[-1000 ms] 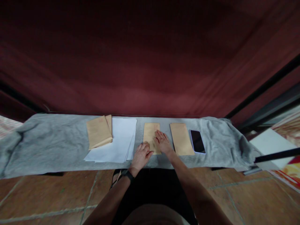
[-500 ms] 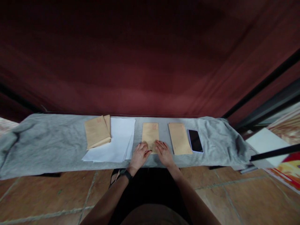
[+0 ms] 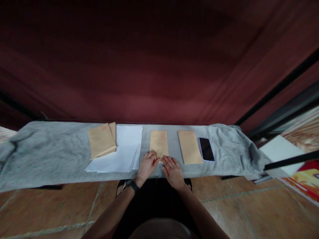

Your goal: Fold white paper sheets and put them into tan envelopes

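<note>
Your grey-draped desk (image 3: pixel 58 152) bore white sheets (image 3: pixel 126 147), left of the middle envelope (image 3: pixel 159 142). At that envelope's near end, your right hand (image 3: pixel 173 172) lay flattened; your left hand (image 3: pixel 146 166) touched too, whether pinching I couldn't tell.

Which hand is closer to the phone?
The right hand: it is on the phone's side, with one envelope between them. The left hand is farther off, beyond the right one.

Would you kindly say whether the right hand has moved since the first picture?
Yes: against the phone, the right hand has moved toward the person, to the near end of the middle envelope.
</note>
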`<state>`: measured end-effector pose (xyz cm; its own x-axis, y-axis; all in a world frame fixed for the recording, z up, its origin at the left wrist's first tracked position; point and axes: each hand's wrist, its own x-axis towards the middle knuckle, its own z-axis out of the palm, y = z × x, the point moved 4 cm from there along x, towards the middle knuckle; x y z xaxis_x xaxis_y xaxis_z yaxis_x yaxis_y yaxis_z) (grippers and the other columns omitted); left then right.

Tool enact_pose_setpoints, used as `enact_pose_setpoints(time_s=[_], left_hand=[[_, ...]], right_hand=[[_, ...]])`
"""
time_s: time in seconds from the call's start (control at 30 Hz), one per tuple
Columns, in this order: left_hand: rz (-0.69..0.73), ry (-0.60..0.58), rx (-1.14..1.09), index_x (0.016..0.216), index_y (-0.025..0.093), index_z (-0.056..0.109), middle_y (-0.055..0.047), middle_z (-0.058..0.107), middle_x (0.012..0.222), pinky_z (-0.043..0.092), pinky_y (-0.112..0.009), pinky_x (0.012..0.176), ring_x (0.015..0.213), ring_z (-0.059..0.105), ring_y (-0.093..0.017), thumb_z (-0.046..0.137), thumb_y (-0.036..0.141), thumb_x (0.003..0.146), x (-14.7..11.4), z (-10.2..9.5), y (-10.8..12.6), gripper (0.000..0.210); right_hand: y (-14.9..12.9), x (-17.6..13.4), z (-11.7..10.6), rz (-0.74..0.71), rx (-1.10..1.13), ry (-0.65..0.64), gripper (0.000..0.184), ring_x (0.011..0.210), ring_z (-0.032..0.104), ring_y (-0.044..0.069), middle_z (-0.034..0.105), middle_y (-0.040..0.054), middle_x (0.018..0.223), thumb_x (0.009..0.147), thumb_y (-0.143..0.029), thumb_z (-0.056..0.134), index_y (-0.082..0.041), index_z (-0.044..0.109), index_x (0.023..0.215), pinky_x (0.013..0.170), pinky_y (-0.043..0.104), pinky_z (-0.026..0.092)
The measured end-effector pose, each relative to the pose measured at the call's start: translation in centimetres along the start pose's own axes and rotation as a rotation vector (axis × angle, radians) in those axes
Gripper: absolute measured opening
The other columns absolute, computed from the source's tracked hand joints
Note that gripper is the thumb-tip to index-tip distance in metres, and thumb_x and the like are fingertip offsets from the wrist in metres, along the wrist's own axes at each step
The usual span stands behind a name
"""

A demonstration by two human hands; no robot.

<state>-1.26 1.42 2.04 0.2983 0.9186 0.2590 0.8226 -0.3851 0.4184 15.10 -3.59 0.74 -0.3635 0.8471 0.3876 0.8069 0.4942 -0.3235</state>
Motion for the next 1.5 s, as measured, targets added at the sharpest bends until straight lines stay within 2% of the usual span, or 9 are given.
enact_pose_setpoints(time_s=[0.07,0.17,0.23,0.4,0.63,0.83,1.17,1.37,1.5], left_hand=[[0.031,-0.034,0.022,0.093,0.021,0.064,-0.008,0.067,0.107,0.049,-0.039,0.093,0.104,0.060,-0.024,0.054,0.028,0.096,0.9,0.3,0.0,0.012],[0.099,-0.092,0.076,0.127,0.019,0.059,-0.010,0.059,0.138,0.042,-0.042,0.108,0.130,0.052,-0.024,0.046,0.027,0.098,2.9,1.4,0.3,0.032],[0.142,-0.137,0.111,0.140,0.018,0.051,-0.011,0.051,0.150,0.034,-0.043,0.116,0.141,0.043,-0.024,0.040,0.027,0.100,4.3,2.6,0.5,0.042],[0.154,-0.186,0.177,0.151,0.017,0.040,-0.011,0.041,0.159,0.025,-0.050,0.121,0.148,0.033,-0.026,0.031,0.033,0.101,7.6,4.9,0.4,0.053],[0.140,-0.142,0.211,0.156,0.023,0.033,-0.008,0.039,0.160,0.016,-0.054,0.123,0.151,0.027,-0.026,0.033,0.043,0.101,10.2,5.5,-0.2,0.058],[0.194,-0.210,0.221,0.155,0.024,0.034,-0.006,0.037,0.161,0.015,-0.052,0.124,0.151,0.027,-0.024,0.032,0.043,0.102,10.0,5.5,-0.6,0.056],[0.284,-0.290,0.210,0.152,0.026,0.040,-0.002,0.038,0.161,0.017,-0.050,0.124,0.153,0.023,-0.023,0.031,0.035,0.104,7.2,4.9,0.0,0.050],[0.298,-0.251,0.183,0.151,0.026,0.042,-0.004,0.042,0.158,0.019,-0.048,0.124,0.151,0.028,-0.022,0.032,0.031,0.103,6.2,4.5,0.7,0.049],[0.235,-0.191,0.194,0.150,0.020,0.044,-0.008,0.046,0.156,0.024,-0.045,0.123,0.148,0.035,-0.022,0.032,0.024,0.101,5.0,4.3,1.3,0.051]], right_hand=[[0.0,0.1,0.2,0.008,-0.016,0.002,0.046,0.138,0.050,0.022,0.053,0.0067,0.149,0.104,-0.028,0.043,-0.021,0.046,0.149,0.119,0.045,0.036],[0.0,0.1,0.5,0.021,-0.041,0.009,0.045,0.137,0.051,0.021,0.055,0.0070,0.148,0.103,-0.029,0.045,-0.020,0.050,0.147,0.119,0.043,0.035],[-0.1,0.2,0.7,0.039,-0.047,0.018,0.043,0.135,0.053,0.021,0.058,0.0071,0.145,0.102,-0.029,0.047,-0.019,0.053,0.144,0.120,0.042,0.035],[-0.1,0.2,0.8,0.045,-0.039,0.030,0.043,0.135,0.053,0.022,0.058,0.0084,0.145,0.101,-0.027,0.050,-0.017,0.055,0.142,0.120,0.043,0.035],[0.1,0.2,1.2,0.056,-0.005,0.014,0.046,0.137,0.051,0.023,0.054,0.0079,0.149,0.099,-0.027,0.050,-0.020,0.051,0.145,0.120,0.044,0.035],[0.2,0.1,1.5,0.055,-0.002,0.020,0.046,0.137,0.051,0.023,0.056,0.0078,0.147,0.098,-0.027,0.050,-0.019,0.052,0.144,0.120,0.044,0.033],[-0.1,-0.1,1.2,0.042,0.005,0.048,0.045,0.135,0.053,0.023,0.062,0.0085,0.141,0.098,-0.023,0.049,-0.018,0.054,0.142,0.119,0.045,0.035],[0.1,-0.2,1.2,0.015,0.029,0.055,0.044,0.134,0.053,0.024,0.063,0.0092,0.138,0.096,-0.021,0.050,-0.018,0.057,0.139,0.117,0.045,0.040],[0.3,-0.3,1.3,0.012,0.039,0.039,0.042,0.133,0.053,0.024,0.065,0.0091,0.136,0.093,-0.018,0.050,-0.018,0.059,0.134,0.118,0.044,0.039]])
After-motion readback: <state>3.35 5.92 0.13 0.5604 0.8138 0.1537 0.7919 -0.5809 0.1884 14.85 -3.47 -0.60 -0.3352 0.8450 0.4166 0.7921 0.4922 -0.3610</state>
